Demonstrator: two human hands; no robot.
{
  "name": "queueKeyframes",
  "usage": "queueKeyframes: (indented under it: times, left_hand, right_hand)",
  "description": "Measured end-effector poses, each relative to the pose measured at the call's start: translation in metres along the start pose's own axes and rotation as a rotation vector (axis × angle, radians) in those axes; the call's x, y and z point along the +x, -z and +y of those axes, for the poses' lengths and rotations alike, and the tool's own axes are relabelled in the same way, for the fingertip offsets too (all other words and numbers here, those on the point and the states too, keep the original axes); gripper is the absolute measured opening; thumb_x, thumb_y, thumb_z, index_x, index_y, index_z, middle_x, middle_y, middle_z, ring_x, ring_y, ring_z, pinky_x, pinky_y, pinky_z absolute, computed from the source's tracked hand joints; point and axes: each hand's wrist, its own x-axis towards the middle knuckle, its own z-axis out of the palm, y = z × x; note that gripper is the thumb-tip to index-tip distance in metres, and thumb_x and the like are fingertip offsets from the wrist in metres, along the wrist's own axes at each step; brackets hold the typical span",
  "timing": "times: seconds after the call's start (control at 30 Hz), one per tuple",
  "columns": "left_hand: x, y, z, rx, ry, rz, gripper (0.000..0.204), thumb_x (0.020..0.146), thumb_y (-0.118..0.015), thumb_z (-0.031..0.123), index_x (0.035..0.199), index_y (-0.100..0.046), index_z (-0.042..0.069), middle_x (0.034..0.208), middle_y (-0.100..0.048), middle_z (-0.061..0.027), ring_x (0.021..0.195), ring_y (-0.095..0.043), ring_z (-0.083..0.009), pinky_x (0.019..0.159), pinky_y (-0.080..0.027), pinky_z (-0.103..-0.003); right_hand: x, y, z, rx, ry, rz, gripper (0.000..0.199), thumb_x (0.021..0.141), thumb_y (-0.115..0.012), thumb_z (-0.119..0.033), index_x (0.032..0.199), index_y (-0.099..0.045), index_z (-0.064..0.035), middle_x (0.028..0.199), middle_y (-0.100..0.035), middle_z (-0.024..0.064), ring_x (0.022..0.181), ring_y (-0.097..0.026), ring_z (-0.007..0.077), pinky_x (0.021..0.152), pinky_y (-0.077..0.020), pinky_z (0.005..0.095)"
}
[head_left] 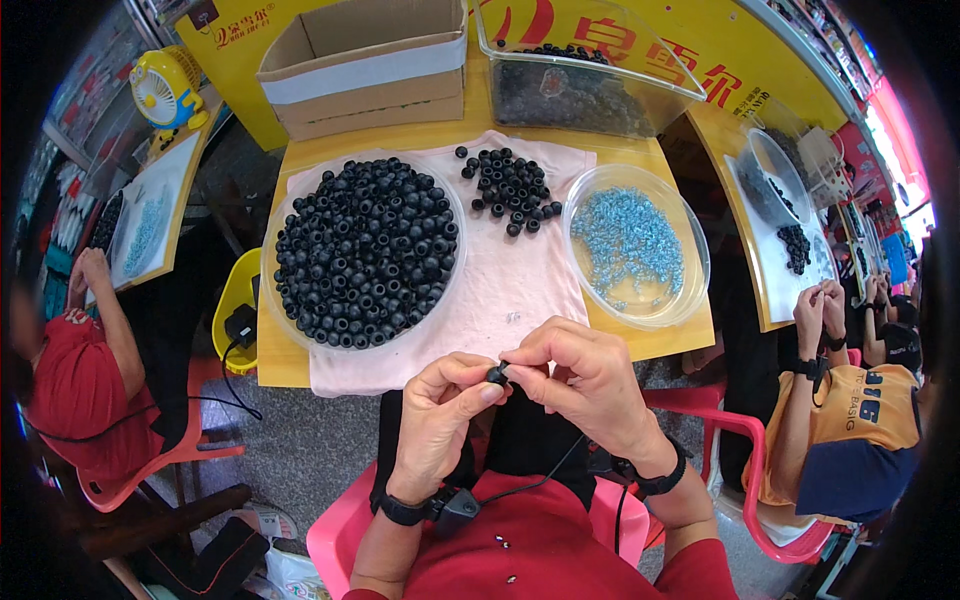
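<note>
A single round black bead (497,375) is pinched between the thumb and index finger of my left hand (438,425), just past the table's near edge. My right hand (592,385) meets it there, thumb and index closed at the bead's side; whatever is between those fingertips is too small to make out. To the left stands a shallow round tray (463,262) heaped with black beads (365,250), several showing holes. A loose pile of the same beads (512,188) lies on the pink cloth (505,285). Small light-blue pieces (625,240) fill part of a clear round container (697,290) at the right.
At the table's back are an open cardboard box (365,105) and a clear plastic bin (580,105) with more black beads. A yellow basket (235,310) stands left of the table. People sit at tables on both sides; a yellow fan (165,90) is at far left.
</note>
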Motion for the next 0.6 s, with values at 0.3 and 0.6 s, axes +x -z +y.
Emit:
queueKeyframes:
  times: [0.3, 0.6]
  left_hand:
    - [0.002, 0.000, 0.000, -0.255, 0.200, 0.015, 0.011, 0.088, -0.060, -0.002, 0.094, -0.063, 0.005, 0.102, -0.064, -0.0076, 0.095, -0.061, -0.0171, 0.091, -0.047, -0.032]
    - [-0.005, 0.005, -0.007, -0.415, 0.261, -0.036, 0.017, 0.089, -0.059, -0.001, 0.101, -0.065, 0.009, 0.105, -0.065, -0.0070, 0.101, -0.060, -0.0169, 0.097, -0.044, -0.033]
  right_hand:
    - [-0.006, -0.011, -0.006, -0.323, 0.197, 0.067, 0.025, 0.073, -0.067, 0.001, 0.097, -0.060, 0.0003, 0.087, -0.059, 0.0103, 0.074, -0.062, 0.0238, 0.061, -0.0520, 0.0306]
    - [-0.004, -0.013, 0.004, -0.528, 0.415, 0.077, 0.027, 0.070, -0.066, -0.002, 0.095, -0.058, 0.0017, 0.088, -0.056, 0.0094, 0.079, -0.059, 0.0244, 0.062, -0.0514, 0.0315]
